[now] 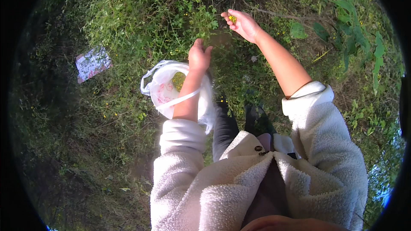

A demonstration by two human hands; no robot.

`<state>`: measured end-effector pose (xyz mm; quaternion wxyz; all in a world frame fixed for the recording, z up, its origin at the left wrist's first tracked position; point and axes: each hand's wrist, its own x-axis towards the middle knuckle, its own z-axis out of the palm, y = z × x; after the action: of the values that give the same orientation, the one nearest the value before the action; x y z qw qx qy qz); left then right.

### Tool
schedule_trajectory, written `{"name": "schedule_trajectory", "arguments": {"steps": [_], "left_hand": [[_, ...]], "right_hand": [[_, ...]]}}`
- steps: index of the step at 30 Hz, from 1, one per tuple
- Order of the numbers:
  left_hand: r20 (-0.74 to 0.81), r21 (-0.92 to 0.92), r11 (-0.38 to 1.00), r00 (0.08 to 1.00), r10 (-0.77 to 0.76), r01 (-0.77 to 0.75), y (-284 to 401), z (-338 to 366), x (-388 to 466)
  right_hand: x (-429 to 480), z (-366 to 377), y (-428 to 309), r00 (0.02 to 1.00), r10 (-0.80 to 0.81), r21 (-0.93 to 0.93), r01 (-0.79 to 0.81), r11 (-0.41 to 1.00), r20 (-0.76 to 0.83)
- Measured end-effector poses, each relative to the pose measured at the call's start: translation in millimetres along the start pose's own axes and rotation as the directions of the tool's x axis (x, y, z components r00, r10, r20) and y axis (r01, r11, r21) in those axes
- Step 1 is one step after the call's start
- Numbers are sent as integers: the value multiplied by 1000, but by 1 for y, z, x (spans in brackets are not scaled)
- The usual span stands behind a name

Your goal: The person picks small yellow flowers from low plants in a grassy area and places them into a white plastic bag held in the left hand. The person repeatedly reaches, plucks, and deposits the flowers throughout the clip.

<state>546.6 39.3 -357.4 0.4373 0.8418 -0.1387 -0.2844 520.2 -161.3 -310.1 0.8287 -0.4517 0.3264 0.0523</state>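
My right hand (242,24) is curled around small yellow flower heads (232,19), above the greenery at the upper middle. Lower and to its left, my left hand (199,56) reaches to the leafy stems of a flowering plant (202,14); whether its fingers grip a stem cannot be told. A white translucent plastic bag (163,94) hangs by its handle over my left forearm, its mouth facing up. Inside the bag lies a heap of yellow-green flower heads (178,81), partly hidden by the forearm.
A flattened printed carton (93,64) lies in the weeds at the left. Large green leaves (350,16) hang at the upper right, near thin bare branches (282,15). Dense low plants surround my legs (224,128).
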Motion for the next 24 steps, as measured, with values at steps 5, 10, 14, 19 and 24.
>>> {"name": "schedule_trajectory", "arguments": {"steps": [5, 10, 14, 19, 24], "left_hand": [[-50, 235, 969, 994, 95, -81, 7, -1, -7], [-16, 284, 944, 984, 179, -168, 6, 1, -8], [29, 311, 936, 986, 164, -165, 3, 3, -7], [47, 333, 935, 992, 114, -123, -1, 6, -6], [30, 336, 937, 996, 87, -92, -3, 1, -5]], "right_hand": [[18, 15, -1, 954, 256, 174, -229, 958, -154], [42, 19, -29, 834, 502, -116, -535, 837, -228], [61, 32, -37, 814, 502, -468, -579, 667, -291], [74, 39, -32, 760, 605, -798, -508, 324, -238], [52, 25, -21, 576, 809, -844, -487, 225, -117]]}}
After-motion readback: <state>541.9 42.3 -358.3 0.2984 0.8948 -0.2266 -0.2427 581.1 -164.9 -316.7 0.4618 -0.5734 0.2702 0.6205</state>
